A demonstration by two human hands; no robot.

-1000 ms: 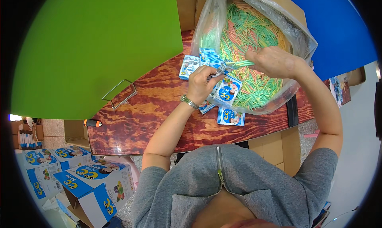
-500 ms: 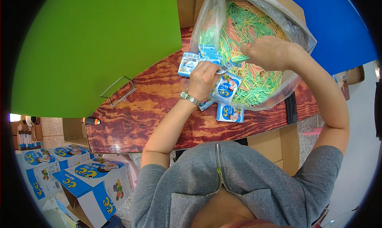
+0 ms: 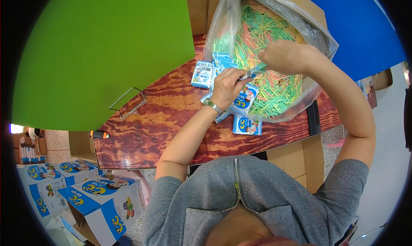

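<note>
Filling a small blue-and-white packet (image 3: pixel 221 63) with coloured sticks looks to be the step in hand, as the one head view shows it: the left hand (image 3: pixel 227 85) is closed around the packet at the near edge of the clear plastic bag (image 3: pixel 317 35), and the right hand (image 3: pixel 287 57) has its fingers (image 3: pixel 268 59) pinched shut on a thin bundle of sticks (image 3: pixel 256 70) whose near end meets the left hand. The bag sits in a cardboard box (image 3: pixel 201 10) at the far side of the dark wooden surface (image 3: pixel 163 117) and is heaped with green, orange and yellow sticks (image 3: pixel 274 87). More packets lie around the left wrist: one just left of the hand (image 3: pixel 201 74), one under it against the bag (image 3: pixel 245 98), one nearer the body (image 3: pixel 247 126). In my judgement the next move calls for keeping the packet's mouth open and steady while the bundle slides in straight, without sticks splaying or catching on the rim. Against the frame a second ago, the right hand has lifted out of the heap and drawn toward the left, which has risen off the surface; the loose packets lie as they did.
</note>
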